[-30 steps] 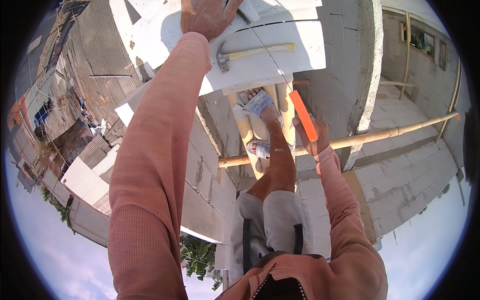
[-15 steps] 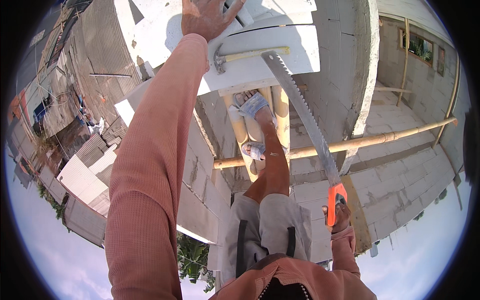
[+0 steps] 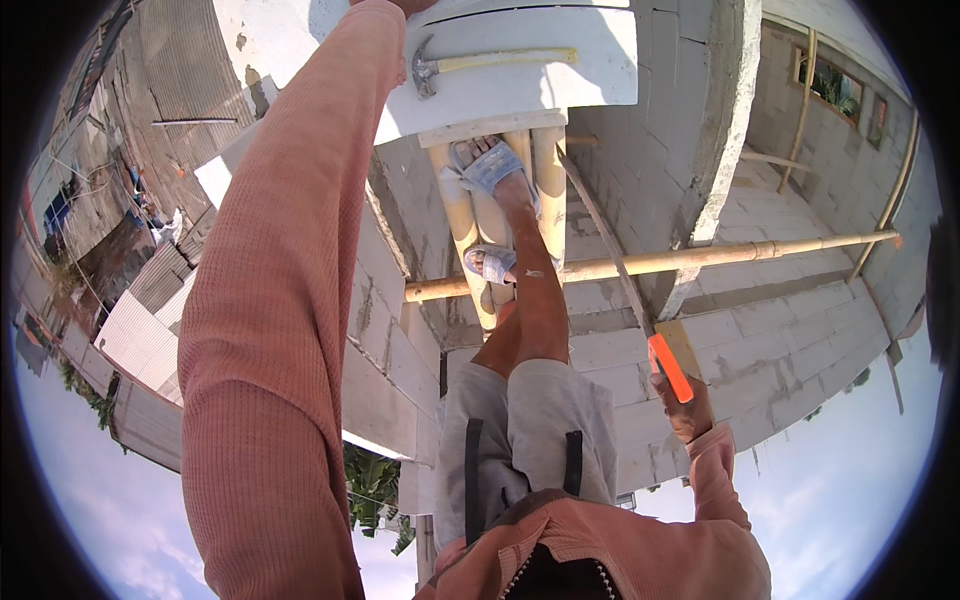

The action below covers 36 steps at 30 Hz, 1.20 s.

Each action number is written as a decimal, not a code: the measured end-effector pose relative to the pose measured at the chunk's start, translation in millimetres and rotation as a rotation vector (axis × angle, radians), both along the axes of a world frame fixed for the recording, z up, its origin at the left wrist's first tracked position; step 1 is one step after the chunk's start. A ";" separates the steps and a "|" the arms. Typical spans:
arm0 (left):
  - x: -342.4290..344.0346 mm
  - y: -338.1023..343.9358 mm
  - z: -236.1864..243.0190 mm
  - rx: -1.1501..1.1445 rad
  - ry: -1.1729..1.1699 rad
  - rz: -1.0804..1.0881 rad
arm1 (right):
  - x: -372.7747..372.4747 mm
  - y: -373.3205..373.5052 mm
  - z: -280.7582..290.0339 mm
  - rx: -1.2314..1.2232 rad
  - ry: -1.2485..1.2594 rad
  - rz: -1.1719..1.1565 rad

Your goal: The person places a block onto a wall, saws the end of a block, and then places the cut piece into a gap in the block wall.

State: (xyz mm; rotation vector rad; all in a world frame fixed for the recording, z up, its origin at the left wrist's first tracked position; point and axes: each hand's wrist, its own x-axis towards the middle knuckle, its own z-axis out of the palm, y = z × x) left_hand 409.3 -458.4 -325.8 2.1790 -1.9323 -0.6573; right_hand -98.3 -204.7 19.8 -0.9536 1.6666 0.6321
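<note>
My right hand (image 3: 687,416) is closed around the orange handle of a hand saw (image 3: 670,368), held low on the right. The saw's long blade points up and away, seen almost edge-on, its tip beside the bamboo poles under my feet. At the top edge only a sliver of my left hand (image 3: 392,4) shows, over the white blocks; its fingers are out of the picture. A claw hammer (image 3: 505,60) with a yellowish handle lies on the nearest white block (image 3: 520,92), close to my left sleeve.
My sandalled feet stand on a few bamboo poles (image 3: 549,190) laid side by side. A bamboo pole (image 3: 740,255) crosses to the right. Light block walls (image 3: 790,350) rise on the right, with a concrete column (image 3: 735,130). Corrugated roofs (image 3: 150,310) lie below left.
The saw has turned from showing its toothed flat side to nearly edge-on, and its tip has dropped away from the block. My left hand has slid almost out at the top.
</note>
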 end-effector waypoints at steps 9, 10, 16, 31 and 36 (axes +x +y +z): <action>20.6 1.1 -38.8 -0.236 -0.301 -0.139 | 45.4 -14.4 -68.7 0.193 -0.066 -0.431; 18.3 -0.7 -32.5 -0.206 -0.236 -0.132 | 49.4 -14.5 -83.4 0.223 -0.080 -0.445; -11.4 -8.1 21.6 -0.131 -0.090 -0.020 | 84.4 -24.7 -272.0 -0.227 -0.195 -0.044; -4.8 0.1 48.6 -0.459 -0.154 -0.057 | 151.7 -75.0 -460.8 -0.175 -0.238 0.147; -13.2 -6.9 21.3 -0.478 -0.084 -0.097 | 139.1 -100.3 -437.7 -0.348 0.077 0.400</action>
